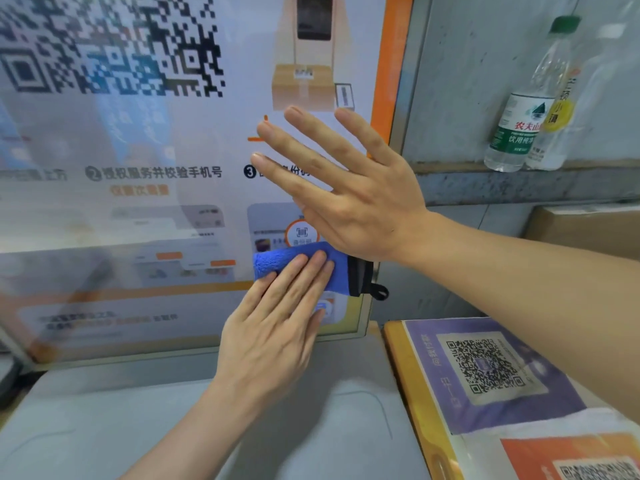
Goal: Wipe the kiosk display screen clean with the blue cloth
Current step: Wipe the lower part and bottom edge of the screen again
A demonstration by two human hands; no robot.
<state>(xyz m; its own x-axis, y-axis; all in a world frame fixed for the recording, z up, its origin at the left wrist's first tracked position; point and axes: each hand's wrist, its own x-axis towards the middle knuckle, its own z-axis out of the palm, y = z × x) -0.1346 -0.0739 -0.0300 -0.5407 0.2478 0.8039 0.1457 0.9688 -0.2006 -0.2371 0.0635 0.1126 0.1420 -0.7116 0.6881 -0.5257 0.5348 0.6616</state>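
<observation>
Pressing flat left hand [273, 327], fingers together, on blue cloth [301, 268] against kiosk screen [138, 161] near its five o'clock corner; right hand [346, 192] spread empty at twelve o'clock above the cloth.

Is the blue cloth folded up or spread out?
Folded. The blue cloth is a thick, compact pad with a rounded doubled edge, pressed on the screen by the left hand.

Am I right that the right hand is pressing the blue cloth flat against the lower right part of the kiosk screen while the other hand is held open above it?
Not quite: the head view shows the left hand pressing the blue cloth flat against the lower right part of the kiosk screen. The right hand is the one held open above it.
</observation>
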